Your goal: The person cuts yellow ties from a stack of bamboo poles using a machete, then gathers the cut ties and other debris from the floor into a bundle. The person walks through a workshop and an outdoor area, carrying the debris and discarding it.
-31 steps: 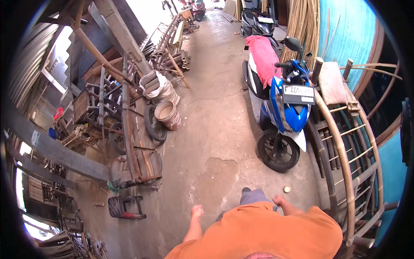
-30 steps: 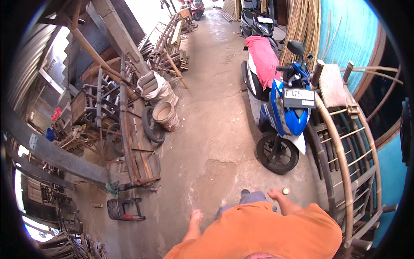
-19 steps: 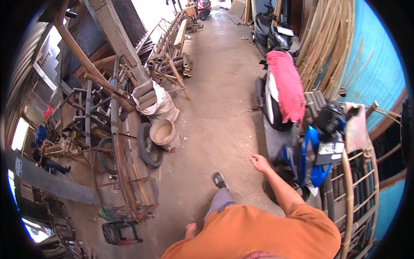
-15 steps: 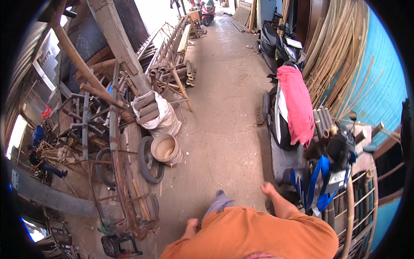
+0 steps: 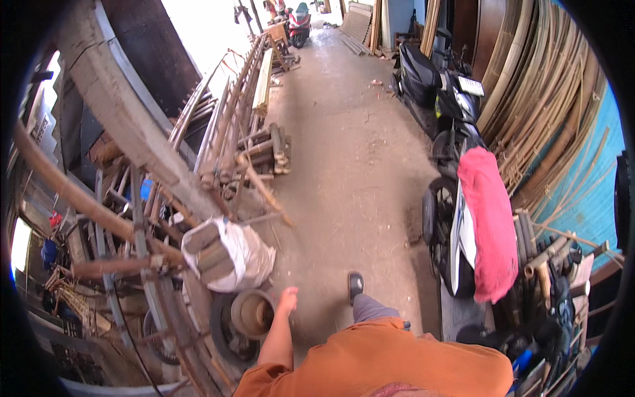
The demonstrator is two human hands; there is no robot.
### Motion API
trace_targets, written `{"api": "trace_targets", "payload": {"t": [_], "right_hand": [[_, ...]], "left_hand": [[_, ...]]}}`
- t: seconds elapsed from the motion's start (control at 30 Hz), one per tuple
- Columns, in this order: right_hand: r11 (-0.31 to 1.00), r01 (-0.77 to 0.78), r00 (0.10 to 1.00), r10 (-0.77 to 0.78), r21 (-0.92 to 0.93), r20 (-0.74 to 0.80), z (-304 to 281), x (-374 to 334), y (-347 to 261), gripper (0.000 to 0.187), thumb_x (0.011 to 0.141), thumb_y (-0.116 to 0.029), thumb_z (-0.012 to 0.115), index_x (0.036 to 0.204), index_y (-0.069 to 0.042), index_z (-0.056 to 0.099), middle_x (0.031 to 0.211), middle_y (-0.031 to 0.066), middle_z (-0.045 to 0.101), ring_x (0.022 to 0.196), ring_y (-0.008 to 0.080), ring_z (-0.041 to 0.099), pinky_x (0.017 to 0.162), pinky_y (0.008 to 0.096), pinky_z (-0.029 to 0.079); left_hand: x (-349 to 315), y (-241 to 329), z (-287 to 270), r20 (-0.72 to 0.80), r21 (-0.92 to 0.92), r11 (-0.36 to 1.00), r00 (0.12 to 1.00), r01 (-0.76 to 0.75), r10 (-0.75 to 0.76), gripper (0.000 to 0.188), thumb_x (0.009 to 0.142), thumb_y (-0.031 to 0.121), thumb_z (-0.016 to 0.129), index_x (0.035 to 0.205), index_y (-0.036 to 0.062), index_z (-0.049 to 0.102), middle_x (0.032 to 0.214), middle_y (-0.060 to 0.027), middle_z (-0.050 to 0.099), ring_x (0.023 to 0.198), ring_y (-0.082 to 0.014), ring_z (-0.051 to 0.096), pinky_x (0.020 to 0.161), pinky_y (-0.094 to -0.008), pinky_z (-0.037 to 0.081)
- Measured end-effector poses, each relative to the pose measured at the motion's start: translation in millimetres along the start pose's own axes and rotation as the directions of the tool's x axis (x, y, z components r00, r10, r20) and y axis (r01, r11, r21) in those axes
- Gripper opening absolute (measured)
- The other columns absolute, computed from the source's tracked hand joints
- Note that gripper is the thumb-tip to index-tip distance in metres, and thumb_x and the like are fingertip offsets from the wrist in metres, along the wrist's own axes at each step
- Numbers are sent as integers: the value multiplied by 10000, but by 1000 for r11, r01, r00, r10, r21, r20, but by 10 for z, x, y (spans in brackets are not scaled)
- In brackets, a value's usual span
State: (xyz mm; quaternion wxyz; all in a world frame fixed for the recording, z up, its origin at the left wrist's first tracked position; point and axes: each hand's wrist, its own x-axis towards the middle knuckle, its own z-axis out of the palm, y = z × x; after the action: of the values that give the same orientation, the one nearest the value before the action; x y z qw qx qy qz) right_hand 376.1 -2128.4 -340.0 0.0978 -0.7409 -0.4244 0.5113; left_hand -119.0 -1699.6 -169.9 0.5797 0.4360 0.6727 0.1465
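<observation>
My left hand [image 5: 288, 301] swings forward beside the bucket [image 5: 253, 315], holding nothing, its fingers loosely apart. The round bucket stands against a black tyre [image 5: 228, 331] on the floor, just left of that hand. Behind it slumps a white sack [image 5: 248, 258] filled with cut bamboo pieces [image 5: 210, 255]. Of my right hand only a sliver of skin [image 5: 426, 337] shows beside my orange shirt; its fingers are hidden. One sandalled foot [image 5: 356, 284] is stretched ahead on the concrete floor.
Along the right stand parked motorbikes, one draped with a pink cloth [image 5: 488, 225], another black [image 5: 420, 73]. Long bamboo strips [image 5: 549, 99] lean on the blue wall. At left are a bamboo rack [image 5: 231, 126], a slanting post [image 5: 126, 106] and poles. A red scooter [image 5: 299, 30] stands far ahead.
I have moved forward along the passage; the sack, bucket and pink-draped motorbike are closer. My left hand has swung forward, while my right has drawn back almost out of sight.
</observation>
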Motion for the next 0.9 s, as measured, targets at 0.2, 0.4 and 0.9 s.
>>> {"api": "trace_targets", "payload": {"t": [0.2,0.4,0.9], "right_hand": [[961,-115,987,81,-252,-140,-1912,3070,-2764,462,864,-409,473,788,-15,701,725,184,674,714,321,674,713,451,513],[924,355,810,-381,-144,-446,-4038,4774,-6071,407,885,-394,528,1079,-65,668,1057,215,661,1010,383,623,883,433,491],[887,-388,906,416,-252,71,-4876,7323,-5725,311,774,-275,523,861,-34,699,861,179,695,697,310,677,669,426,532]], "left_hand": [[1262,-239,-323,209,339,922,940,189,-270,272,879,302,507,913,108,695,750,-140,648,720,-326,649,706,-495,509],[2227,609,-377,-70,-240,834,848,497,-525,271,900,320,502,940,107,663,711,-111,611,633,-297,600,634,-474,472],[7540,6624,-648,-75,-112,984,988,-141,133,209,905,220,541,958,43,640,663,-47,582,515,-141,526,444,-291,420]]}}
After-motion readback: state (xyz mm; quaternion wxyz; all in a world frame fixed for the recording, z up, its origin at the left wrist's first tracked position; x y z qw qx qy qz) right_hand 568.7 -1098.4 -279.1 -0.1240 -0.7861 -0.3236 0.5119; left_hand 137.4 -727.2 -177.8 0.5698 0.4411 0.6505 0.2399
